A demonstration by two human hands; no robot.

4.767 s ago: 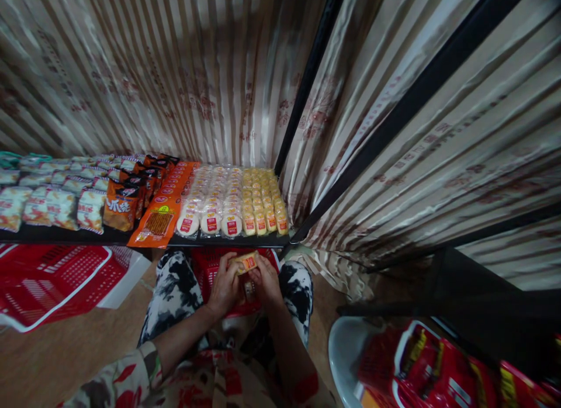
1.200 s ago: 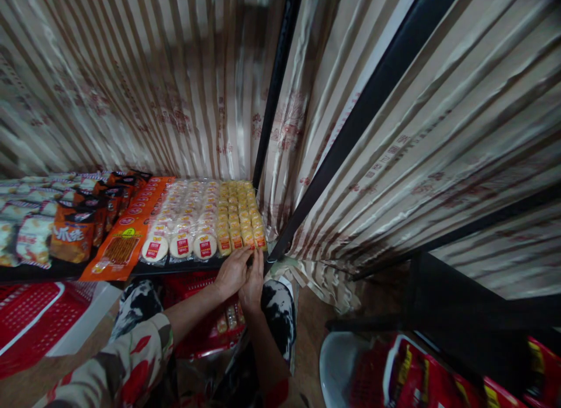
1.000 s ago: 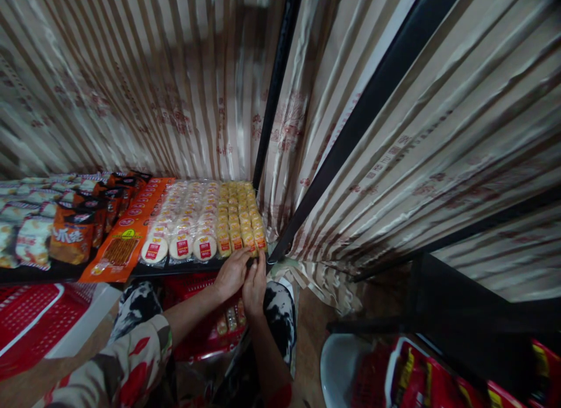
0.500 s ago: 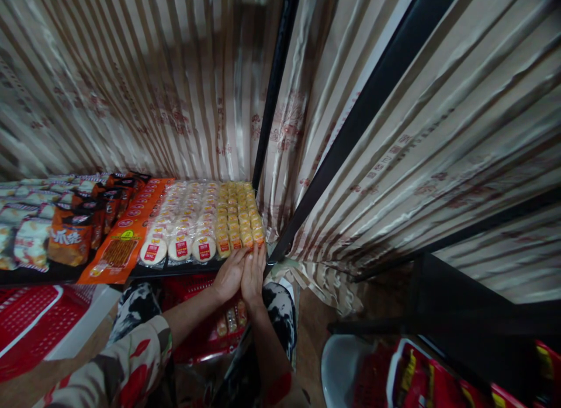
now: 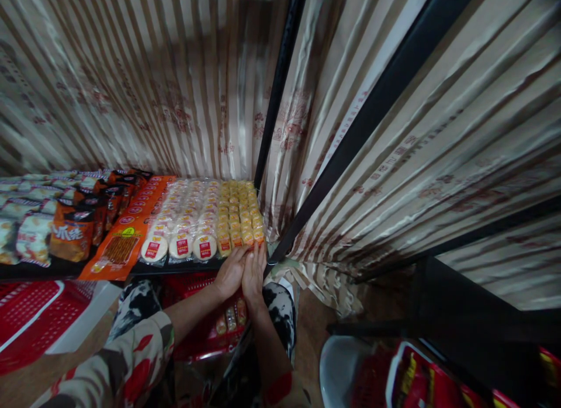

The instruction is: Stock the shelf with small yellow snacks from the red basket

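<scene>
Head view: yellow packets (image 5: 241,213) against left grip (image 5: 231,276), right grip (image 5: 253,278).

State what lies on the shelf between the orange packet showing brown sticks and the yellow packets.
In the head view, three rows of wrapped, round white snacks, red-labelled at the front, lie between the orange packet and the yellow packets.

The left hand (image 5: 232,276) and the right hand (image 5: 253,279), which earlier held one yellow snack packet above the red basket (image 5: 188,285), have moved forward to the edge of the shelf (image 5: 175,269). Compared with one second ago, the fingers of the right hand reach higher, and they cover the red label on the rightmost row of yellow snack packets (image 5: 256,216), which was visible then.
</scene>
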